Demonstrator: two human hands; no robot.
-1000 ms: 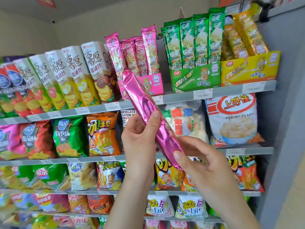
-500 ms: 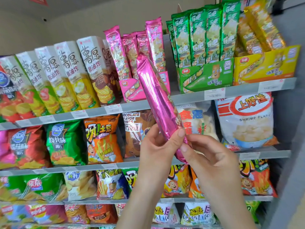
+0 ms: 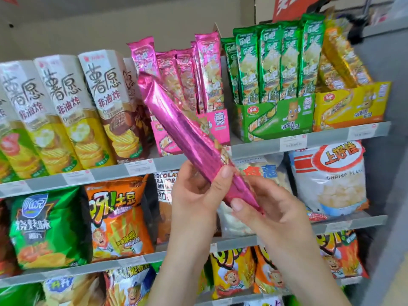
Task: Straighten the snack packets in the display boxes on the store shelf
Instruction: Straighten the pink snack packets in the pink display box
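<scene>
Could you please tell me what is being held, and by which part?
A long pink packet, held by its lower end: the left hand grips it just above the bottom, and the right hand pinches the bottom tip.

The person's left hand (image 3: 194, 195) and right hand (image 3: 273, 208) are bare. The left forearm (image 3: 176, 272) and right forearm (image 3: 309, 274) are bare as well, right down to the lower edge of the view. The fingers are slender. One thumbnail shows on each hand, cut short and rounded, with a plain natural surface. The wrists are narrow and bare.
</scene>
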